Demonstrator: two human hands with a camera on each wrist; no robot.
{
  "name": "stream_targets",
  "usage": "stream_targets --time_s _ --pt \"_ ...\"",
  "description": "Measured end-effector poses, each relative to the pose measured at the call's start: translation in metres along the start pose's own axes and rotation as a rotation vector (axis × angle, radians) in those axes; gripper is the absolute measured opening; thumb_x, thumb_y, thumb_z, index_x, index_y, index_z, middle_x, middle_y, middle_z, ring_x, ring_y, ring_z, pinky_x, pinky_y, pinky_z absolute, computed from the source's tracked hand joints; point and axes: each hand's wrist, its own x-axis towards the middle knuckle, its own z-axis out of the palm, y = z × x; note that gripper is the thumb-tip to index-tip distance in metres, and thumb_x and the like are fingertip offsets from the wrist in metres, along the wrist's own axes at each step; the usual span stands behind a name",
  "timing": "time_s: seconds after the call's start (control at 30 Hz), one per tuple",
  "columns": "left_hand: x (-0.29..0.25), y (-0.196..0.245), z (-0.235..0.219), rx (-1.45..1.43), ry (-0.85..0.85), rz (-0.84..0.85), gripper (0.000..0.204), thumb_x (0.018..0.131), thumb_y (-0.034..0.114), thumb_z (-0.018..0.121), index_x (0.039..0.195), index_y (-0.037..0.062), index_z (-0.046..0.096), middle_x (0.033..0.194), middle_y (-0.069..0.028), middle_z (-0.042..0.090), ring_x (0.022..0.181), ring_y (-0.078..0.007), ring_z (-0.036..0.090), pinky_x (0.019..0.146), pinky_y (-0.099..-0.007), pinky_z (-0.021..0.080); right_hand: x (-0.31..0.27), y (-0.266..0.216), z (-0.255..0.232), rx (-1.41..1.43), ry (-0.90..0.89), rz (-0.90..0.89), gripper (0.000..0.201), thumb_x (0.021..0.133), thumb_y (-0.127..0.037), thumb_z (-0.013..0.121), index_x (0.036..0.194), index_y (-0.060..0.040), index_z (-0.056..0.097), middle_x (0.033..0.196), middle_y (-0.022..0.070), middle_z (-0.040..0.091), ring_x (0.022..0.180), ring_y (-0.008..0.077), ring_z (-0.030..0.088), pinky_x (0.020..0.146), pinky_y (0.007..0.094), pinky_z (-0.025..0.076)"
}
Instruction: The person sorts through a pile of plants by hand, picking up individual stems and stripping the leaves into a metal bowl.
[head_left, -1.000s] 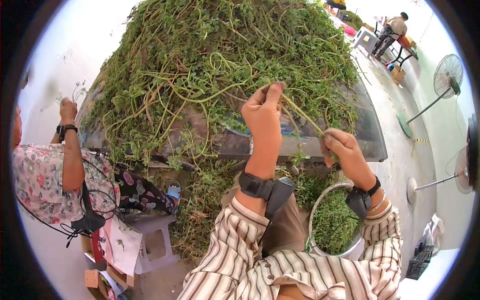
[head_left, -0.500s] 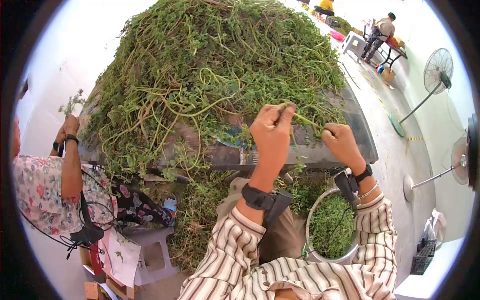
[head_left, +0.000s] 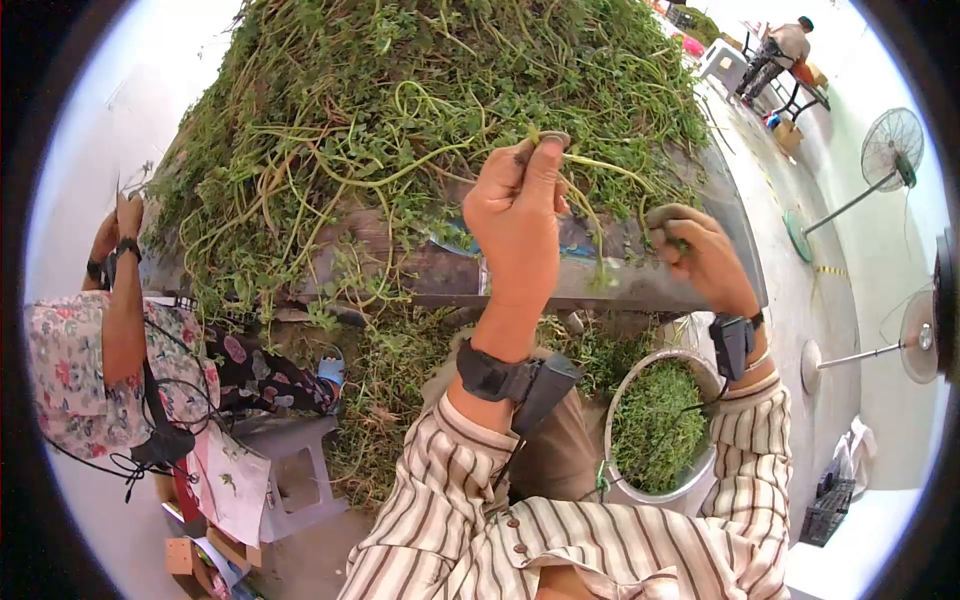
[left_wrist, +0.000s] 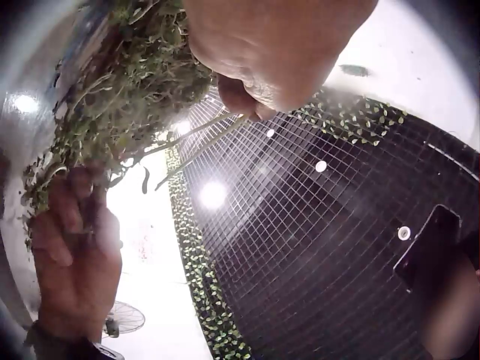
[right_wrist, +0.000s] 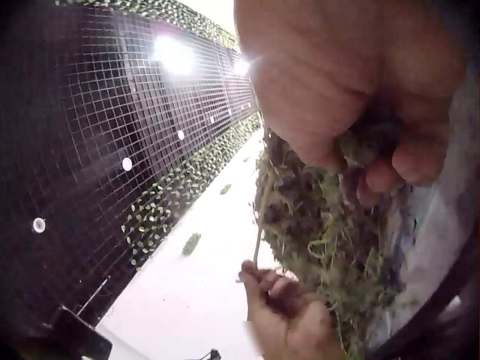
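My left hand (head_left: 515, 225) pinches a long pale-green stem (head_left: 610, 168) between thumb and forefinger, over the front of a heap of leafy green plants (head_left: 400, 110). From the fingertips the stem runs off to the right, and a thinner leafy strand hangs below. To its right, my right hand (head_left: 705, 255) is slightly blurred, its fingers curled around small green leafy bits (right_wrist: 360, 146). The right wrist view shows those bits partly hidden by the fingers. Below that hand stands a round tub (head_left: 650, 496) holding picked greens (head_left: 655, 425).
The heap lies on a dark table (head_left: 590, 283); loose plants (head_left: 385, 430) cover the floor beneath. At left, a person in a flowered shirt (head_left: 70, 370) handles a sprig beside a plastic stool (head_left: 300, 490). Standing fans (head_left: 893, 150) and a black crate (head_left: 828, 510) are at right.
My right hand, earlier close to the stem's right end, has swung slightly right and down with green bits in its fingers. The left hand keeps hold of the stem, after dipping and rising again.
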Motion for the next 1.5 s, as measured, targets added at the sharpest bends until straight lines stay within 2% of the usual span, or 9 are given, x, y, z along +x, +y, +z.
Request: stream_targets --time_s 0.03,0.13,0.2,0.23,0.5,0.87,1.1,1.27,1.5 --pt "-0.001 0.0 -0.001 0.001 -0.012 -0.005 0.02 0.085 0.016 0.062 0.089 -0.0037 0.066 0.064 -0.0001 0.055 0.052 -0.0059 0.043 0.048 -0.02 0.034 0.0 0.003 0.011 0.006 0.012 -0.001 0.019 0.085 -0.012 0.044 0.092 -0.0032 0.059 0.073 -0.0009 0.049 0.057 0.0045 0.041 0.043 0.0178 0.032" --pt "-0.001 0.002 -0.002 -0.054 0.008 0.0 0.021 0.085 0.016 0.062 0.089 -0.004 0.065 0.064 -0.0004 0.055 0.052 -0.0063 0.044 0.048 -0.0208 0.035 0.004 0.004 0.035 -0.758 -0.048 -0.913 0.02 0.087 -0.015 0.045 0.097 -0.0032 0.058 0.08 0.0002 0.052 0.064 0.0062 0.047 0.046 0.0187 0.036" --pt "0.0 -0.001 -0.002 0.021 0.004 -0.045 0.021 0.085 0.017 0.063 0.09 -0.0039 0.065 0.065 -0.0005 0.055 0.053 -0.0065 0.044 0.048 -0.0215 0.036 -0.002 -0.006 0.048 0.168 -0.323 0.1 0.021 0.089 -0.016 0.045 0.101 -0.0038 0.057 0.086 0.0014 0.054 0.073 0.0085 0.051 0.052 0.0222 0.041" --pt "0.0 -0.003 -0.002 0.011 -0.001 -0.028 0.022 0.085 0.017 0.063 0.09 -0.0039 0.065 0.066 -0.0005 0.055 0.053 -0.0067 0.045 0.048 -0.0216 0.037 -0.007 -0.013 0.059 0.154 -0.17 0.17 0.02 0.091 -0.016 0.045 0.101 -0.0032 0.056 0.086 0.0014 0.054 0.073 0.0087 0.051 0.051 0.0226 0.041" --pt "0.003 -0.005 -0.009 -0.016 0.018 0.007 0.022 0.084 0.017 0.063 0.091 -0.0039 0.065 0.067 -0.0006 0.056 0.053 -0.0065 0.045 0.048 -0.0215 0.037 -0.008 -0.004 0.066 0.418 -0.308 0.086 0.016 0.089 -0.016 0.048 0.088 -0.0017 0.054 0.076 -0.0003 0.051 0.063 0.0046 0.043 0.044 0.0169 0.029" --pt "0.003 0.005 -0.007 -0.089 0.011 -0.053 0.019 0.086 0.016 0.062 0.091 -0.0022 0.064 0.069 -0.003 0.058 0.051 -0.0068 0.046 0.047 -0.0205 0.036 -0.014 0.01 0.057 -0.541 -0.219 -0.37 0.014 0.075 -0.01 0.05 0.076 0.004 0.055 0.059 0.012 0.045 0.056 0.0137 0.046 0.054 0.0298 0.04" --pt "0.001 -0.012 -0.013 -0.282 -0.017 -0.22 0.021 0.088 0.024 0.059 0.089 0.0035 0.063 0.076 -0.0014 0.059 0.059 -0.0058 0.048 0.049 -0.0208 0.039 0.003 -0.003 0.009 -0.559 0.113 -0.272 0.016 0.079 -0.01 0.05 0.085 0.0039 0.056 0.068 0.0089 0.053 0.065 0.015 0.05 0.061 0.0296 0.042" --pt "0.006 -0.016 -0.017 -0.205 0.195 -0.134 0.022 0.093 0.027 0.047 0.09 0.0071 0.056 0.08 -0.0004 0.057 0.066 -0.0086 0.051 0.054 -0.0211 0.042 0.036 -0.01 -0.013 -0.866 0.327 -0.702 0.025 0.084 -0.015 0.051 0.102 0.0013 0.058 0.087 0.0121 0.06 0.084 0.0161 0.056 0.075 0.029 0.044" --pt "0.011 0.011 -0.035 -0.423 0.258 -0.089 0.02 0.096 0.025 0.039 0.095 0.0073 0.049 0.074 -0.0004 0.05 0.06 -0.0103 0.046 0.052 -0.022 0.038 0.06 -0.038 0.018 -0.503 -0.1 -0.229 0.027 0.084 -0.014 0.05 0.105 0.0013 0.059 0.093 0.0073 0.061 0.08 0.013 0.055 0.076 0.0263 0.045"
